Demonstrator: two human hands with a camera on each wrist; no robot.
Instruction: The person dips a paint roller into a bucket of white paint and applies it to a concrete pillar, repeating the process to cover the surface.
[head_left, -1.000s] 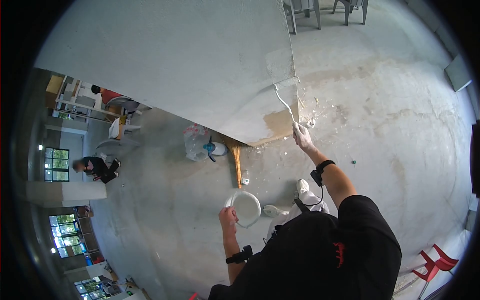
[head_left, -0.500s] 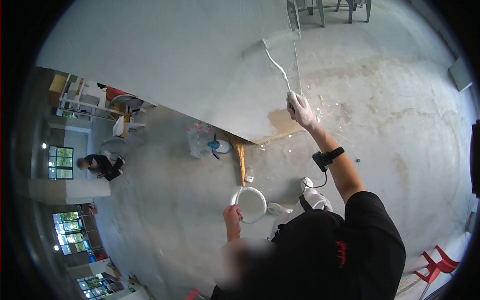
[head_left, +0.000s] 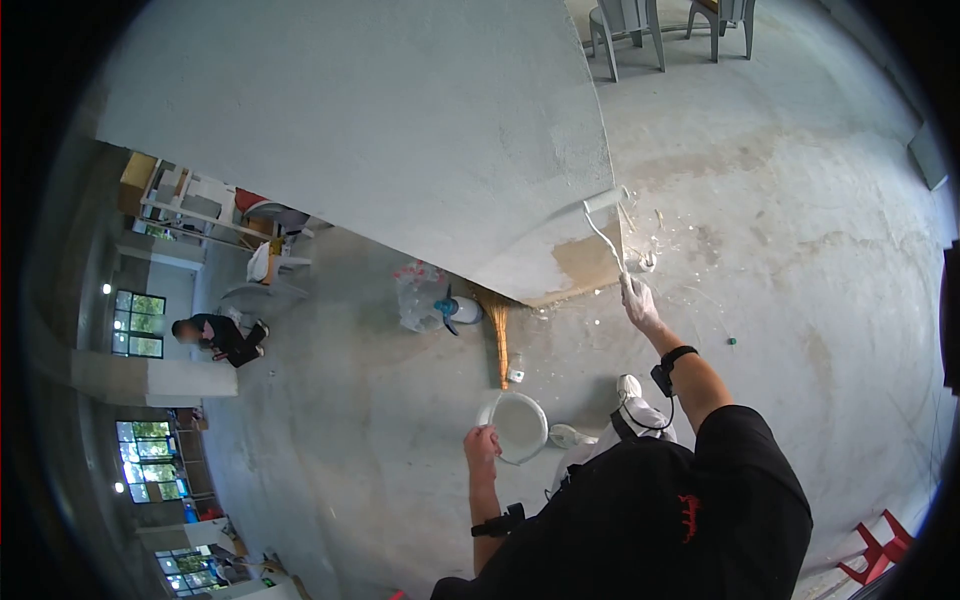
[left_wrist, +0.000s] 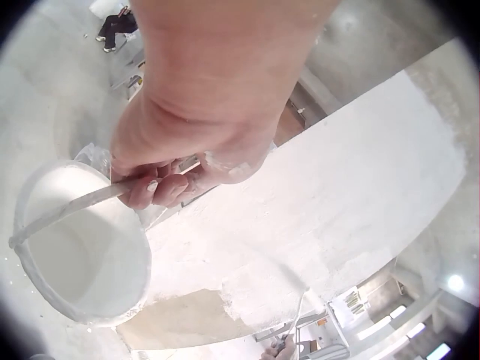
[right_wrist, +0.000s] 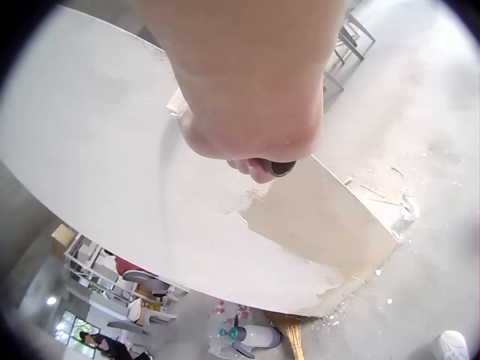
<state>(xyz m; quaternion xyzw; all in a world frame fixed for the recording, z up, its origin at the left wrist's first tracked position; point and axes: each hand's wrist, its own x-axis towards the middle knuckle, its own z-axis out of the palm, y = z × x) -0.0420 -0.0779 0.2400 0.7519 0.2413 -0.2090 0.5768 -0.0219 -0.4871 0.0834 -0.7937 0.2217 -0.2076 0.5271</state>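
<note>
In the head view my right hand [head_left: 640, 303] grips the handle of a paint roller [head_left: 606, 200], whose white sleeve lies against the wall [head_left: 400, 130] near its vertical edge. Just below the roller is a bare tan patch [head_left: 585, 262] on the otherwise pale wall. The butt of the roller handle [right_wrist: 282, 169] pokes out of my fist in the right wrist view. My left hand [head_left: 482, 446] holds a white bucket [head_left: 544, 420] by its handle [left_wrist: 71, 208], fingers curled round it. White paint or a pale inner wall shows inside the bucket.
A straw broom [head_left: 502, 350], a spray bottle [head_left: 462, 309] and a clear plastic bag [head_left: 415, 295] are at the foot of the wall. Flakes and scraps litter the floor [head_left: 780, 250]. Grey chairs [head_left: 625, 25] stand beyond; a person [head_left: 225, 335] sits far left.
The roller went up the wall, then came back down along its edge to just above the tan patch. My left hand keeps hold of the bucket handle.
</note>
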